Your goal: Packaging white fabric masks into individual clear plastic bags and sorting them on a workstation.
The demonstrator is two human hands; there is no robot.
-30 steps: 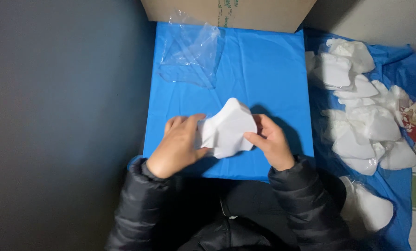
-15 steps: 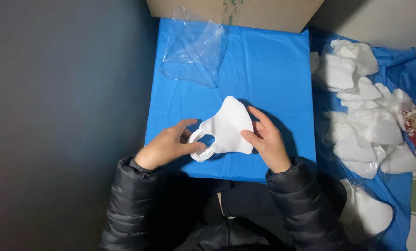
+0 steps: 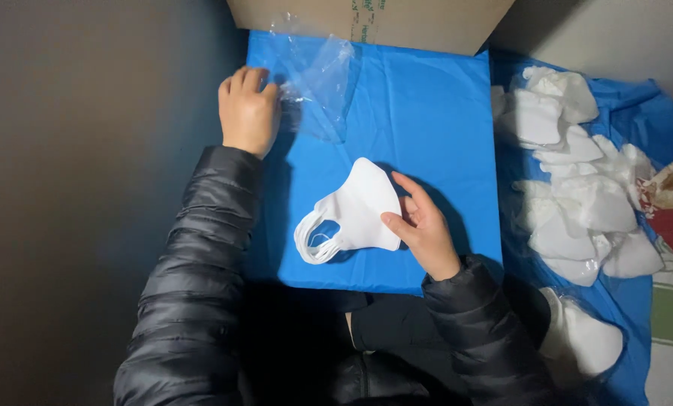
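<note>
Right hand (image 3: 425,229) pinches the right edge of the white masks (image 3: 349,214), a small stack lying mid blue board (image 3: 426,113) (ear loops point left). Left hand (image 3: 248,111) is up at the board's top-left corner, fingers curled onto the clear bag (image 3: 321,83).

Matt white fabric masks (image 3: 355,214), glossy clear plastic bag (image 3: 321,83), smooth blue sheet (image 3: 426,113).

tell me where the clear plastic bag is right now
In the head view, the clear plastic bag lies at the blue sheet's far left corner, under the left hand's fingertips, just below the cardboard box.
</note>
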